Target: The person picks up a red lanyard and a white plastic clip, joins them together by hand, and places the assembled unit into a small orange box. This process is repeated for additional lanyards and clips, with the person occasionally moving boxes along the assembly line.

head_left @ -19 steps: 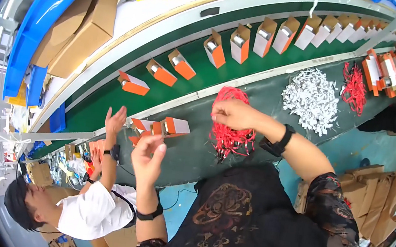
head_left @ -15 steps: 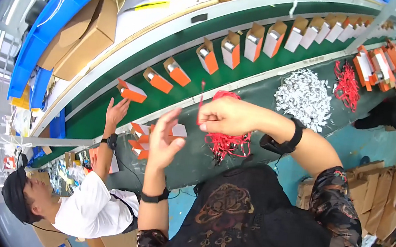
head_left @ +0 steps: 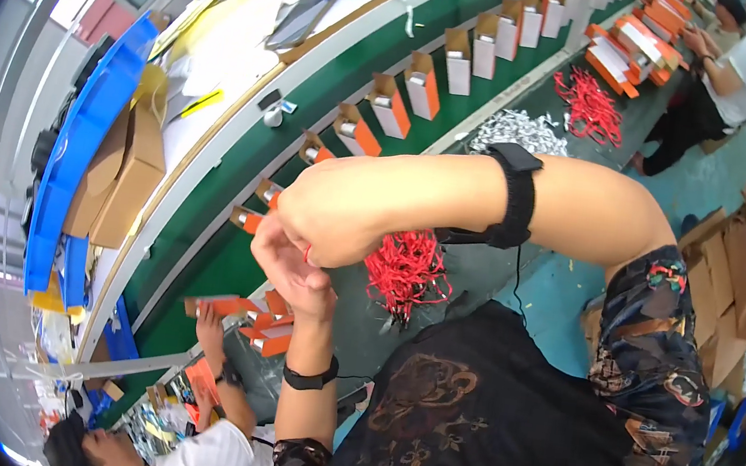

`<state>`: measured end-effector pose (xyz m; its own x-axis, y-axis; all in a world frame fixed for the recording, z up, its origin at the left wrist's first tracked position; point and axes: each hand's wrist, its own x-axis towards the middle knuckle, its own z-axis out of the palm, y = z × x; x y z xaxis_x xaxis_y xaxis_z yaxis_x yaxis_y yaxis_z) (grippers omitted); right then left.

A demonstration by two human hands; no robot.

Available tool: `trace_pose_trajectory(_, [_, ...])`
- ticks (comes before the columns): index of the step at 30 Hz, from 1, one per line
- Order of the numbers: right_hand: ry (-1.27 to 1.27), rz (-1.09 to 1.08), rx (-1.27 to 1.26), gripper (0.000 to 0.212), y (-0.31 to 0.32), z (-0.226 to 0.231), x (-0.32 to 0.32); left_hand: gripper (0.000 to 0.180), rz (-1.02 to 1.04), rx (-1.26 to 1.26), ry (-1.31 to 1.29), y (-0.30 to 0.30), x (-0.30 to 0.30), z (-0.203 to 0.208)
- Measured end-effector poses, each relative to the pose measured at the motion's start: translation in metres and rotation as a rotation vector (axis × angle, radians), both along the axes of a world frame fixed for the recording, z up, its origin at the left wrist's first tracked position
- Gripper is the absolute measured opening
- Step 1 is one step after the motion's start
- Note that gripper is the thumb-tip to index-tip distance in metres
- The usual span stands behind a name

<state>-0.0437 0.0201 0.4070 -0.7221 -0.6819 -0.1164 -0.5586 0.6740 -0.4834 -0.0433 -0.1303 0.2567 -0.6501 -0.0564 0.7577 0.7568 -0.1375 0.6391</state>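
My right hand [head_left: 330, 213] is closed, back upward, with a bit of thin red cord [head_left: 306, 252] showing at its fingertips. Just beneath it my left hand [head_left: 285, 269] is cupped, its thumb apart from the fingers; the right hand covers part of it. To the right of both hands, a tangled pile of red cords [head_left: 409, 271] lies on the dark table [head_left: 472, 265]. Beyond the hands a row of small orange-and-white boxes [head_left: 391, 108] with raised brown flaps stands on the green conveyor belt [head_left: 330, 168]. Silvery contents show in some of them.
Farther right lie a heap of small white pieces [head_left: 520, 133], more red cords [head_left: 589, 108] and stacked orange boxes [head_left: 638, 46]. At left a co-worker's hand [head_left: 209, 329] touches an orange box [head_left: 211, 307]. A white rail [head_left: 215, 144] edges the belt; cardboard [head_left: 735, 271] stands at right.
My right hand has moved left with the red cord, over my left hand. The view has turned, so the boxes appear shifted. The co-worker's hand is now at a box nearer the table.
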Motion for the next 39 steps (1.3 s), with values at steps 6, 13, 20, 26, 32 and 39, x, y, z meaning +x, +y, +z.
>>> trace_pose_trajectory(6, [-0.072,-0.039,0.102,0.016,0.027,0.008,0.004,0.048,-0.433,-0.362,-0.467,-0.016,0.025,0.000])
trace_pose_trajectory(13, [0.109,-0.035,0.133,0.023,0.049,0.017,0.037,0.030,-0.225,-0.554,-0.138,0.018,0.025,-0.062])
trace_pose_trajectory(20, [0.081,-0.159,-0.253,0.016,0.063,0.012,0.032,0.043,-0.711,-0.304,-0.584,0.061,0.047,-0.093])
trace_pose_trajectory(26, [-0.205,-0.324,-0.389,0.014,0.159,-0.081,0.005,0.037,-0.536,-0.370,-0.800,0.014,0.057,-0.101])
trace_pose_trajectory(32, [-0.557,-0.886,-0.390,0.021,0.189,-0.348,0.014,0.024,0.024,-0.839,-0.843,-0.015,0.068,-0.089])
trace_pose_trajectory(39, [0.081,-1.083,0.280,0.017,0.197,-0.457,0.010,0.017,0.270,-1.231,-0.618,-0.039,0.074,-0.063])
